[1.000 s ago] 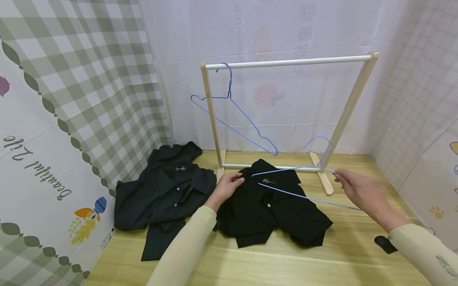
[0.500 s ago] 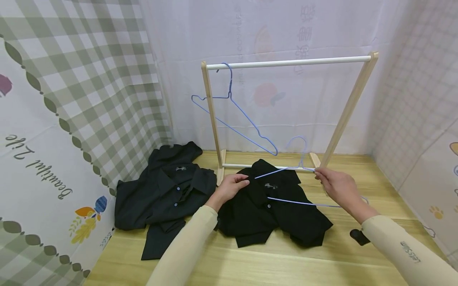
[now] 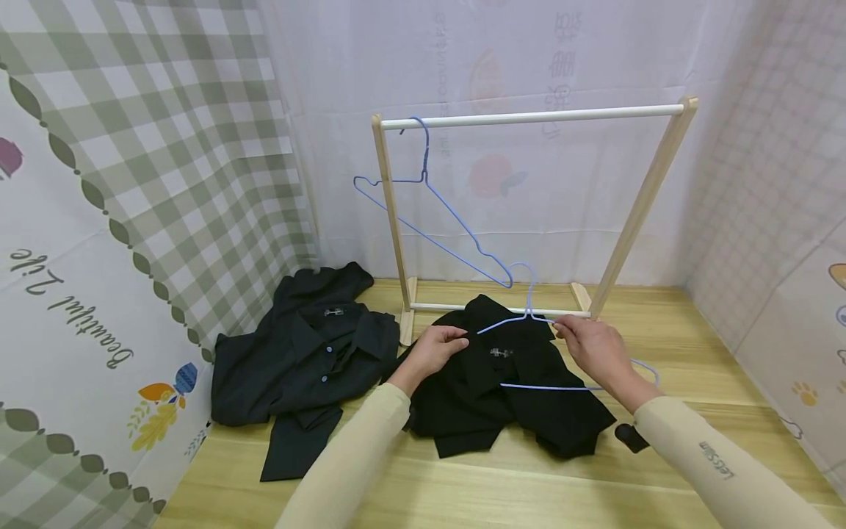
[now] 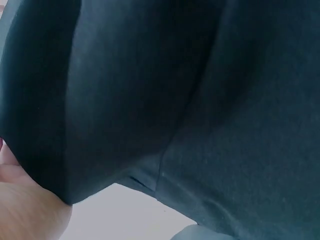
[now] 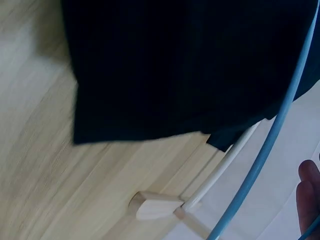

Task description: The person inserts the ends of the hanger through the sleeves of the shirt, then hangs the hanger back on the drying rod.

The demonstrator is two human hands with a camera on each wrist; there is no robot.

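Note:
A black short-sleeved shirt [image 3: 463, 411] with a button and a pale label at its neck lies spread on the table. My left hand [image 3: 432, 353] pinches it near the collar on its left side; in the left wrist view the fingers [image 4: 12, 172] run behind the black cloth [image 4: 150, 100]. My right hand [image 3: 595, 353] grips one shoulder of a blue wire hanger [image 3: 551, 387]. Its left end is hidden inside the shirt's neck, and its hook stands up behind the collar. In the right wrist view the hanger wire [image 5: 265, 142] crosses beside the shirt.
A wooden rack with a white top rail [image 3: 535, 117] stands behind the shirt. Another blue hanger [image 3: 456, 213] hangs at its left end. A second black shirt [image 3: 297, 367] lies to the left. Patterned cloth walls [image 3: 198, 132] enclose the table. A small black object [image 3: 631, 437] shows by the right wrist.
My right hand has moved left with the hanger, whose hook has shifted left and lower. More of the hanger lies over and inside the shirt. My left hand has shifted slightly right.

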